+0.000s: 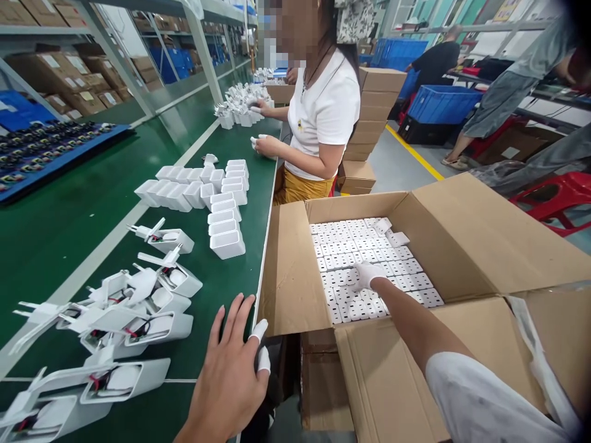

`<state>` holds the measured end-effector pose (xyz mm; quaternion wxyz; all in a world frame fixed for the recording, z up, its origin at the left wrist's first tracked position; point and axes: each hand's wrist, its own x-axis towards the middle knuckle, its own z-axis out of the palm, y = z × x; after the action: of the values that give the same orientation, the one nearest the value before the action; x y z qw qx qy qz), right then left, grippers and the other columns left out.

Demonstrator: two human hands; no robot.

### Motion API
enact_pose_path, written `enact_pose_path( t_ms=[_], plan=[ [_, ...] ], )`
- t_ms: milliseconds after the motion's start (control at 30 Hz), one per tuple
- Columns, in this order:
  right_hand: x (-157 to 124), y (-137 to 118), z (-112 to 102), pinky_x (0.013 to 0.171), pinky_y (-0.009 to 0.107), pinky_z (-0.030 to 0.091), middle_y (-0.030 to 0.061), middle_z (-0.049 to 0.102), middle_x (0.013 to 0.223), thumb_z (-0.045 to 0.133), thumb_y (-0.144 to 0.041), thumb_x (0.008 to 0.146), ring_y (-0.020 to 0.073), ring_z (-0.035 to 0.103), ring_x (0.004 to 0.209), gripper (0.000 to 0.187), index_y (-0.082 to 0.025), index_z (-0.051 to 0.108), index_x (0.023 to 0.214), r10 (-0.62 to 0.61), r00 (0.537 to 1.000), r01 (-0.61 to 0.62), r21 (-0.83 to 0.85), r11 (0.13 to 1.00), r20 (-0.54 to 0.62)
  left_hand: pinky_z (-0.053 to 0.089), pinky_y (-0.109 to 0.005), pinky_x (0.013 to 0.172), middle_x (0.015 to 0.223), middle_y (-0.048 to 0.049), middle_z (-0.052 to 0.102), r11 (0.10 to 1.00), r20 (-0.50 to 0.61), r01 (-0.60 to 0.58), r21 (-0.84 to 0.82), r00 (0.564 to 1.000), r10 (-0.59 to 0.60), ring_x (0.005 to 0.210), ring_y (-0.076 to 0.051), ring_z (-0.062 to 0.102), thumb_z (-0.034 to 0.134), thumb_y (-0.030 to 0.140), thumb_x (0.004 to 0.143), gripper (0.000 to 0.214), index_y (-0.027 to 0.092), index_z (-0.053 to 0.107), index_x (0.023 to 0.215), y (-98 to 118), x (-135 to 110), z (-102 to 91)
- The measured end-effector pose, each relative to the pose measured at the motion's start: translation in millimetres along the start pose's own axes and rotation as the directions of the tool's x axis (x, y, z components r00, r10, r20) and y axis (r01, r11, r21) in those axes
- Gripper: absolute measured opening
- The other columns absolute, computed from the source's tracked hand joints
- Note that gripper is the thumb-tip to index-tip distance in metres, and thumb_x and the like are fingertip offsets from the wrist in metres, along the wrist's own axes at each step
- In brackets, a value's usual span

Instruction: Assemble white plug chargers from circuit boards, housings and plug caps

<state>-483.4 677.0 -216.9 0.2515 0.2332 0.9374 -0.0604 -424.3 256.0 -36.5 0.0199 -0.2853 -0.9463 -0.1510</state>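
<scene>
1. While holding the right hand (368, 275) down at the white slotted pieces (369, 243), nearer the left edge than the right of the open carton (286, 271), cannot tell whether gripping one.
2. Resting the left hand (235, 363), with fingers apart, along the right edge of the table (215, 283).
3. Farther along that edge, seeing rows of open-topped white housings (228, 244).
4. Left of that hand, seeing clustered housings with wires (108, 318).
</scene>
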Motion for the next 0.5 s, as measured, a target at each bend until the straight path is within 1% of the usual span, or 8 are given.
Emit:
enact_pose_path(
  t_ms=[200,333,500],
  plan=[
    [2.3,-0.6,4.3,0.093,0.045,0.053,0.0112,0.055,0.129,0.062,-0.037,0.095,0.0247,0.059,0.111,0.038,-0.017,0.056,0.127,-0.054,0.997,0.054,-0.012,0.998,0.048,0.015,-0.059,0.121,0.155,-0.0138,0.036,1.0,-0.004,-0.001,-0.009,1.0,0.001,0.148,-0.031,0.02,0.046,0.025,0.077,0.023,0.018,0.052,0.055,1.8,2.6,0.9],
    [2.8,-0.1,5.5,0.094,0.046,0.052,0.0109,0.053,0.132,0.061,-0.037,0.096,0.0251,0.058,0.112,0.039,-0.018,0.054,0.129,-0.063,0.997,0.064,-0.014,0.998,0.054,0.017,-0.059,0.121,0.154,-0.0149,0.037,1.0,0.002,0.0,0.003,1.0,0.0,0.149,-0.03,0.02,0.045,0.024,0.077,0.022,0.018,0.053,0.057,1.7,3.3,0.8],
    [-2.8,2.6,2.1,0.093,0.046,0.052,0.0111,0.052,0.133,0.061,-0.037,0.095,0.0253,0.057,0.112,0.041,-0.019,0.053,0.13,-0.078,0.996,0.079,-0.018,0.997,0.045,0.019,-0.062,0.12,0.154,-0.0147,0.036,0.999,-0.009,-0.025,0.043,1.0,0.026,0.149,-0.032,0.019,0.047,0.024,0.077,0.022,0.018,0.055,0.057,2.0,1.8,-1.4]
  ],
)
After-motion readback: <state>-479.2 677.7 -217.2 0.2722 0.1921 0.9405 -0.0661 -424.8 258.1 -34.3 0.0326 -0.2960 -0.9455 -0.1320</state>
